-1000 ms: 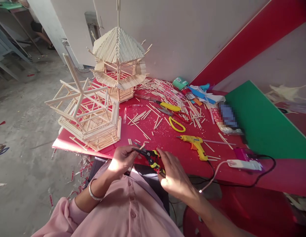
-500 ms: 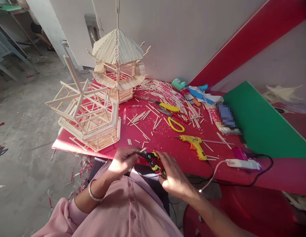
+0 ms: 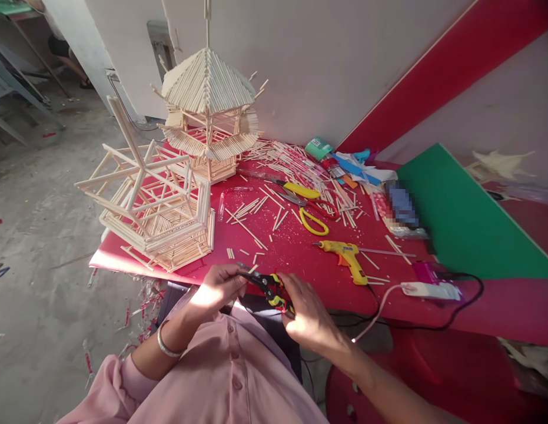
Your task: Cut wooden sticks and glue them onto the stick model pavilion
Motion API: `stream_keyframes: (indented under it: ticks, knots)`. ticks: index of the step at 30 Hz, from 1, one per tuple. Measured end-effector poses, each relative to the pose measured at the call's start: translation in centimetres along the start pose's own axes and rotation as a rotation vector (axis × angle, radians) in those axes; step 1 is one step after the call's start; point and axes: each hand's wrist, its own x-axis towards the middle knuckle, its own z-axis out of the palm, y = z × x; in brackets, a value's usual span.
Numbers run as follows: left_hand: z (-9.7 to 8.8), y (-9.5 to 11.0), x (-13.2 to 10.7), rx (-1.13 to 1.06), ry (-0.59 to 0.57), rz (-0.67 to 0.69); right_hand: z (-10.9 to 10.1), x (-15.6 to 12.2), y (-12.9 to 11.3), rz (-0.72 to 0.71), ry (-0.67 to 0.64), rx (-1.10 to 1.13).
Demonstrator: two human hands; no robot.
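Note:
My right hand [image 3: 309, 315] is closed around the handles of black pliers [image 3: 268, 290] with yellow and red grips, held just in front of the table edge. The jaws point left, to the fingertips of my left hand [image 3: 219, 287]. That hand is closed in a pinch at the jaw tips; what it pinches is hidden. A short pale stick piece [image 3: 253, 268] shows just beyond the jaws. Left of my hands stands an open hexagonal stick frame [image 3: 154, 206]. Behind it is a taller stick pagoda model [image 3: 208, 106] with a pointed roof.
The red table [image 3: 291, 259] carries a yellow glue gun [image 3: 351, 259], yellow-handled scissors [image 3: 312, 222], a yellow-handled cutter [image 3: 301, 189] and many loose sticks [image 3: 295, 162]. A power strip [image 3: 430, 290] with cables lies at the right, near a green board [image 3: 472, 218]. A red stool [image 3: 351, 400] stands below.
The view has shifted slightly. My hands and the pliers keep nearly the same pose, with the pliers' handles at most a little different.

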Motion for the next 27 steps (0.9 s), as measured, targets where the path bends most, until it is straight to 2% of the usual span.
stream_keyframes:
  ticks: [7, 11, 14, 20, 24, 27]
  knots:
    - [-0.1, 0.9, -0.2, 0.059, 0.104, 0.028, -0.9, -0.6, 0.3, 0.106, -0.109, 0.196]
    - [0.2, 1.6, -0.5, 0.167, 0.065, 0.118, -2.2, -0.3, -1.5, 0.1, -0.224, 0.525]
    - [0.4, 1.8, -0.5, 0.189, 0.082, 0.161, -2.6, -0.1, -2.5, 0.096, -0.28, 0.707]
    - [0.2, 1.7, -0.3, 0.187, 0.175, -0.001, -1.4, -0.4, -1.3, 0.173, -0.077, 0.455]
    - [0.2, 1.7, -0.3, 0.175, 0.18, 0.015, -1.3, -0.6, -0.5, 0.174, -0.143, 0.467]
    - [0.2, 1.4, -0.2, 0.14, 0.184, 0.029, -1.5, -0.7, -0.4, 0.186, -0.133, 0.454]
